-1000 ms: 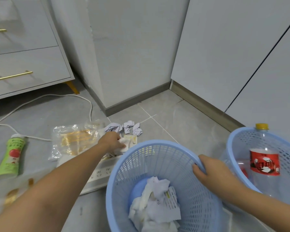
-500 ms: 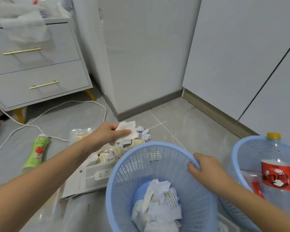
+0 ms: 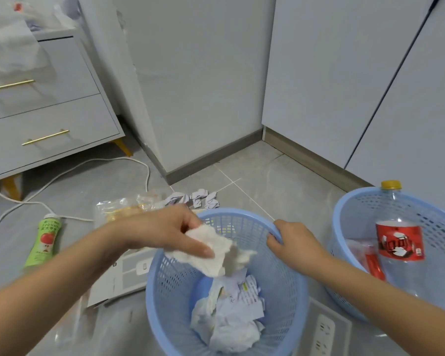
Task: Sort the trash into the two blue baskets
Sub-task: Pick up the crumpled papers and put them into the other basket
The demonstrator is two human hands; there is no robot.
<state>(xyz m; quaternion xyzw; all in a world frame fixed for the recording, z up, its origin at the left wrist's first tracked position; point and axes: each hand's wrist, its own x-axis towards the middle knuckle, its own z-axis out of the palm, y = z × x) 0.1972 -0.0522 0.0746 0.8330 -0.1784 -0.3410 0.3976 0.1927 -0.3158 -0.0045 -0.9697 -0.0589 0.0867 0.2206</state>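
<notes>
My left hand (image 3: 172, 231) pinches a crumpled white tissue (image 3: 212, 251) over the left rim of the near blue basket (image 3: 165, 314), which holds crumpled paper and tissues (image 3: 231, 314). My right hand (image 3: 294, 242) grips that basket's far rim. The second blue basket (image 3: 344, 217) at the right holds a clear bottle with a red label (image 3: 399, 240) and a red wrapper (image 3: 374, 265). On the floor lie a green bottle (image 3: 44, 240), a clear plastic wrapper (image 3: 125, 208) and small crumpled paper scraps (image 3: 194, 200).
A white power strip box (image 3: 121, 276) lies left of the near basket, another power strip (image 3: 324, 330) between the baskets. A white cable (image 3: 88, 165) runs across the floor. A drawer cabinet (image 3: 49, 119) stands at the back left; walls and cabinet doors close the back and right.
My left hand lifted a white tissue from the floor pile and carried it right, over the near basket's rim. My right hand stayed on the rim.
</notes>
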